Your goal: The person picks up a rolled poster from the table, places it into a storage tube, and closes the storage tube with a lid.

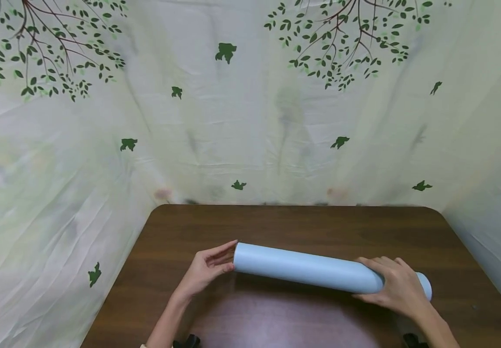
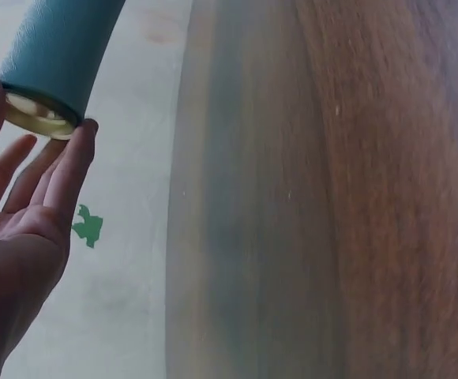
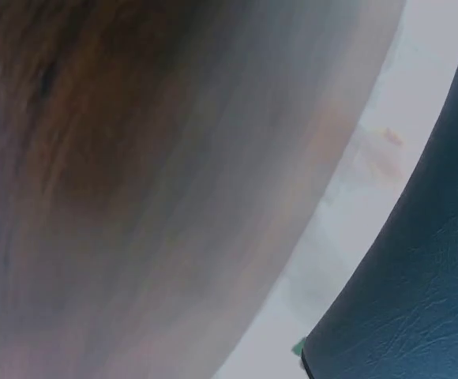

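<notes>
A light blue rolled-up mat (image 1: 307,266) with a leather-like surface is held across the table, its right end lower in the head view. My left hand (image 1: 209,268) is at its left end, thumb and fingertips on opposite sides of the rim. In the left wrist view the rolled-up mat (image 2: 63,51) is hollow at that end, with a yellowish inside, and the left hand (image 2: 28,229) spans the opening. Near the other end my right hand (image 1: 396,285) grips the roll from above. The right wrist view shows only the textured roll (image 3: 411,292); the right hand is out of that frame.
The brown wooden table (image 1: 276,222) has rounded far corners. Behind it and along both sides hangs a pale cloth (image 1: 250,121) printed with leaves and branches. Dark objects (image 1: 187,341) show beside the wrists at the bottom of the head view.
</notes>
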Available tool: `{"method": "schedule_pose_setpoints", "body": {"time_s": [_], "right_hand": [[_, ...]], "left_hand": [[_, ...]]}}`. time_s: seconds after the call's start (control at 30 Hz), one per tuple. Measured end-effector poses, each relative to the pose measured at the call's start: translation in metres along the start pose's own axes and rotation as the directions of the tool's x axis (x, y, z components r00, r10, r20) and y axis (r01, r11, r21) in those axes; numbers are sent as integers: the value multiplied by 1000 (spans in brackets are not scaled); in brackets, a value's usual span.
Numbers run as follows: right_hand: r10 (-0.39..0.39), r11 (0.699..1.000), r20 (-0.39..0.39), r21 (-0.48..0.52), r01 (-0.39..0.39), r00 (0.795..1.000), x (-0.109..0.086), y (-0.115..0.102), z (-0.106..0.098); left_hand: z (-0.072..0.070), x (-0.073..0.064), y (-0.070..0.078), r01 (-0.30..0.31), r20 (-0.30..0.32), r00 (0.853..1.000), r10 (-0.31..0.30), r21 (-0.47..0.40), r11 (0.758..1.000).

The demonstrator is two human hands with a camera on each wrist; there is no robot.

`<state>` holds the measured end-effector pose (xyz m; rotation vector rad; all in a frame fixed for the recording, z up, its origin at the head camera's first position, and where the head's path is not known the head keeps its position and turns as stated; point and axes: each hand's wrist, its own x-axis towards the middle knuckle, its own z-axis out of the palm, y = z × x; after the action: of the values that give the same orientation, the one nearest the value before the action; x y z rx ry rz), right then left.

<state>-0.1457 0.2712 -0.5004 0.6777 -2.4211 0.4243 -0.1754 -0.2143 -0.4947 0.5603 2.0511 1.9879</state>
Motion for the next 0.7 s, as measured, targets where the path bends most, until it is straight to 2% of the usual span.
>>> {"method": "schedule_pose_setpoints", "body": {"time_s": [0.27, 0.43, 0.57, 0.7], "right_hand": [[-47, 999, -21, 6, 47, 999, 6, 4, -9], [-70, 997, -36, 16, 71, 997, 8, 7, -9], [-60, 998, -32, 21, 61, 998, 8, 6, -7], [-65, 998, -23, 25, 66, 998, 6, 3, -4]], "left_hand": [[3, 1, 4, -12, 56, 998, 11, 23, 1000], [7, -1, 2, -52, 38, 998, 51, 23, 998], [7, -2, 3, -50, 31, 998, 49, 30, 998], [6, -3, 8, -47, -5, 999, 47, 24, 999]]}}
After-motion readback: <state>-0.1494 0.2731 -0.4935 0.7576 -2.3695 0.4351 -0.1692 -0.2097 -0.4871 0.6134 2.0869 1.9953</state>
